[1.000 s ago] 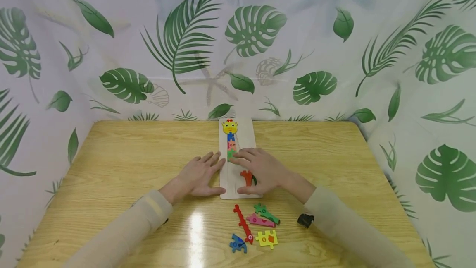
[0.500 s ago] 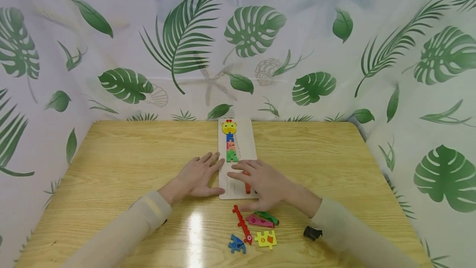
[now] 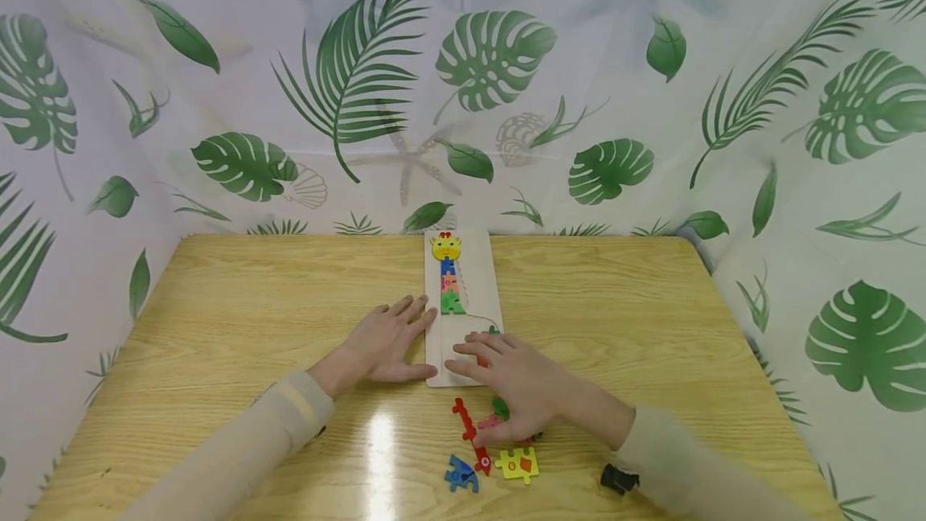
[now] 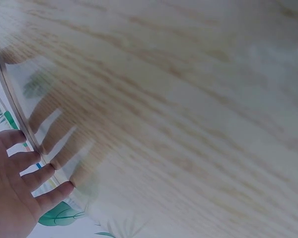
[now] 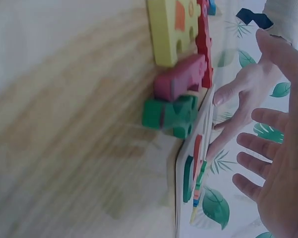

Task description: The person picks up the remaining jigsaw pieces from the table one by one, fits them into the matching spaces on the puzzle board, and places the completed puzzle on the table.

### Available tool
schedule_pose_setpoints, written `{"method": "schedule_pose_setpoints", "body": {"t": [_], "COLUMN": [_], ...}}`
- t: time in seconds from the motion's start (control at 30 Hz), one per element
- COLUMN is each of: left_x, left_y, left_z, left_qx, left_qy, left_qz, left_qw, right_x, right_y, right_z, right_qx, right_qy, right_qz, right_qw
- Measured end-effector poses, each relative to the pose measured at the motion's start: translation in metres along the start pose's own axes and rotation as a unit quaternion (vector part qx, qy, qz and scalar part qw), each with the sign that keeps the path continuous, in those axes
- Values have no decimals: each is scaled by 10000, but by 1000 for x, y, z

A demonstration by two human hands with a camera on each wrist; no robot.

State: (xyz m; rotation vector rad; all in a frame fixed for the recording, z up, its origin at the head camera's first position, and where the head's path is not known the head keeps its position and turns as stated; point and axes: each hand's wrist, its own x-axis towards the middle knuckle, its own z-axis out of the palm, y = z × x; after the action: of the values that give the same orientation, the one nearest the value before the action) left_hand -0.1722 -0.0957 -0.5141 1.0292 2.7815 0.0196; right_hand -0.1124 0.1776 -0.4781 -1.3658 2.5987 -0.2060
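Note:
A pale puzzle board lies at the table's middle, with a yellow giraffe head above joined blue, pink and green neck pieces. An orange-red piece on the board is partly hidden by my right hand. That hand hovers with spread fingers over the board's lower right and the loose pieces; nothing is in it. Beneath it lie a pink piece and a green piece. My left hand rests with straight fingers at the board's left edge.
Beside the right hand are a long red piece, a blue piece and a yellow piece. The wooden table meets a leaf-patterned cloth behind. A black object is at the right sleeve.
My right hand has drawn back from the neck pieces, toward the loose pieces near me, uncovering the green neck piece. The left hand has stayed at the board's edge.

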Motion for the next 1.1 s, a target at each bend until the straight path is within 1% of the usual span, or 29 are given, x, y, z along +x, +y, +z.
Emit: {"method": "schedule_pose_setpoints", "body": {"t": [0.13, 0.33, 0.53, 0.73, 0.97, 1.1], "left_x": [0, 0, 0, -1, 0, 0], "left_y": [-1, -1, 0, 0, 0, 0], "left_z": [-1, -2, -3, -3, -1, -1], "left_qx": [2, 46, 71, 84, 120, 138], "left_qy": [12, 26, 5, 35, -36, -45], "left_qz": [26, 56, 55, 71, 29, 9], "left_qw": [10000, 10000, 10000, 9999, 9999, 9999], "right_x": [-3, -4, -8, -11, -13, -13], "right_y": [-5, -8, -12, -15, -16, -18], "right_z": [3, 10, 14, 20, 28, 30], "right_qx": [3, -187, -120, -212, -310, -403], "right_qy": [-76, -145, -319, -298, -262, -387], "right_qz": [38, 21, 6, -91, -167, -186], "right_qw": [10000, 9997, 9994, 9993, 9990, 9983]}}
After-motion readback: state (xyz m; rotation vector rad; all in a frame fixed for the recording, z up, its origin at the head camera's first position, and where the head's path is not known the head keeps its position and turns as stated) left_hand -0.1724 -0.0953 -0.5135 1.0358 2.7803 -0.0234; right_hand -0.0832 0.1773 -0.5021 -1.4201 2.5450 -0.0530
